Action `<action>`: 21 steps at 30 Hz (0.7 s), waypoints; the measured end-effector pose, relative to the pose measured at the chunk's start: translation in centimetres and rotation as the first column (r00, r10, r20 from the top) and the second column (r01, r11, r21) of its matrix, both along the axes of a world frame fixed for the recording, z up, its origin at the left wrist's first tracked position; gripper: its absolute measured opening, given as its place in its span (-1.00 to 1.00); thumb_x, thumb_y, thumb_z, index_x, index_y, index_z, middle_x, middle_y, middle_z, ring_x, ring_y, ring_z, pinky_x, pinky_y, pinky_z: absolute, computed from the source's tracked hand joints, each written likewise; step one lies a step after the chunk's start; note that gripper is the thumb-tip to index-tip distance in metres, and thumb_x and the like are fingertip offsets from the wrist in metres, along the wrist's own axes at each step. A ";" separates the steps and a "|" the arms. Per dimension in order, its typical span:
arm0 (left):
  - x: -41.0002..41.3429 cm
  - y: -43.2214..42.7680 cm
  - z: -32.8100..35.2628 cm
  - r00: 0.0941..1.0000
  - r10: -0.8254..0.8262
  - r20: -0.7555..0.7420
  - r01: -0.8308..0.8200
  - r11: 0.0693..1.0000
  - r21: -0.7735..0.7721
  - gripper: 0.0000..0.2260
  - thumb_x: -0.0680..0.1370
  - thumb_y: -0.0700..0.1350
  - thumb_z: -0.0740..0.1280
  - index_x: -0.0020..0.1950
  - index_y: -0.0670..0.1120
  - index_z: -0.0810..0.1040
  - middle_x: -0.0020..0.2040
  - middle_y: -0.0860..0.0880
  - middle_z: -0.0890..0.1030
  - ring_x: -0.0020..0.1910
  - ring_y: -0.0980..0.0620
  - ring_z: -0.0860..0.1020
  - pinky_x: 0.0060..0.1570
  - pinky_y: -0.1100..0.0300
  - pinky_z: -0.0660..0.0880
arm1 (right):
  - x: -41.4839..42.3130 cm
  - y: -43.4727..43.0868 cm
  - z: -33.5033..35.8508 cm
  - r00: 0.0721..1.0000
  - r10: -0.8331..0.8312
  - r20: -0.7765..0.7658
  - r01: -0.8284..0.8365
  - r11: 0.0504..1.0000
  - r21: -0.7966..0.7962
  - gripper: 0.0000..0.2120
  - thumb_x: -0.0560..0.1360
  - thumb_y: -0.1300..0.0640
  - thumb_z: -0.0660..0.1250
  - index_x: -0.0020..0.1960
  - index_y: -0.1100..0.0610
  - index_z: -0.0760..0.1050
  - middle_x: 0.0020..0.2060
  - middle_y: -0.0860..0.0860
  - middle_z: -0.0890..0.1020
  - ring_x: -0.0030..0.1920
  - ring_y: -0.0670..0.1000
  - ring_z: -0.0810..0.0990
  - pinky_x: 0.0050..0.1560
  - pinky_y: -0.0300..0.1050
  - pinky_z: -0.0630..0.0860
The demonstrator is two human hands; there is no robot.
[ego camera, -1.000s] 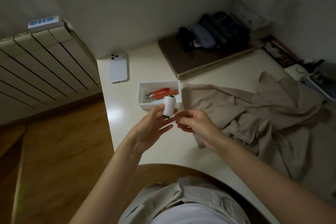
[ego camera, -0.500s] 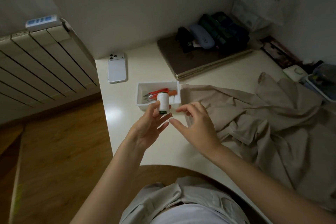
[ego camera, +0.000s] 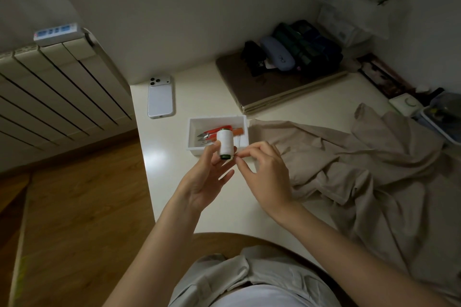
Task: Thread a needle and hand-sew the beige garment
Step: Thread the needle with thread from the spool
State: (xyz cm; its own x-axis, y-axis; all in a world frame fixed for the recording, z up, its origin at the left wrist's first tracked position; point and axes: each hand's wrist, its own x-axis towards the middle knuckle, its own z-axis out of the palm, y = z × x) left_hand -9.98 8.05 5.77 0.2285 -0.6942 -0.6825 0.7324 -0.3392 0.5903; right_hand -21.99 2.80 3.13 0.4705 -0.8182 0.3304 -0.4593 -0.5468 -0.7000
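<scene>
Gripping white spool (ego camera: 225, 143) in left hand (ego camera: 202, 182); right hand (ego camera: 264, 172) fingers (ego camera: 252, 151) pinching its base (thread too fine to see)

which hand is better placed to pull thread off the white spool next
Right, probably. The left hand grips the white thread spool, so it is busy; the right hand has its fingers at the spool's lower end. No thread strand is visible.

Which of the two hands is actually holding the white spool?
The left hand grips the white spool; the right hand only pinches at its lower edge.
</scene>
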 end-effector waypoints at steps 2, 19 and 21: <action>0.2 0.0 0.0 1.000 -0.001 -0.001 0.001 1.000 0.002 -0.57 0.58 0.05 0.22 0.34 -0.19 0.46 0.13 -0.08 0.63 0.08 0.07 0.59 0.06 0.19 0.41 | 0.0 -0.1 0.2 1.000 0.007 0.028 -0.008 0.999 0.038 -0.92 0.47 0.15 0.42 -0.05 0.12 0.62 -0.12 -0.03 0.59 -0.07 -0.05 0.55 -0.12 -0.24 0.53; 0.0 -0.6 -0.5 0.999 0.047 0.003 -0.047 0.998 -0.032 -0.63 0.58 0.01 0.23 0.28 -0.20 0.49 0.16 -0.12 0.62 0.16 0.05 0.56 0.04 0.19 0.42 | 0.9 -1.4 0.8 0.910 -0.222 0.351 -0.105 0.695 0.711 -0.92 0.51 0.16 0.37 -0.12 0.00 0.58 -0.20 -0.09 0.66 -0.17 -0.21 0.61 -0.13 -0.34 0.53; -0.2 -0.6 -1.1 0.999 0.040 0.009 -0.040 0.999 -0.033 -0.63 0.58 0.02 0.23 0.28 -0.19 0.49 0.14 -0.10 0.62 0.16 0.05 0.56 0.04 0.19 0.44 | 0.9 -1.6 0.7 0.885 -0.288 0.364 -0.118 0.620 0.776 -0.94 0.51 0.18 0.36 -0.10 0.05 0.58 -0.21 -0.07 0.67 -0.20 -0.22 0.62 -0.21 -0.38 0.51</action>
State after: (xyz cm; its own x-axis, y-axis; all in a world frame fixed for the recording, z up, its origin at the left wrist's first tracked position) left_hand -10.15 7.40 4.63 0.2629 -0.7068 -0.6568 0.7392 -0.2900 0.6079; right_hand -21.07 1.20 3.86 0.3643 -0.8839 -0.2932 -0.0277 0.3044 -0.9521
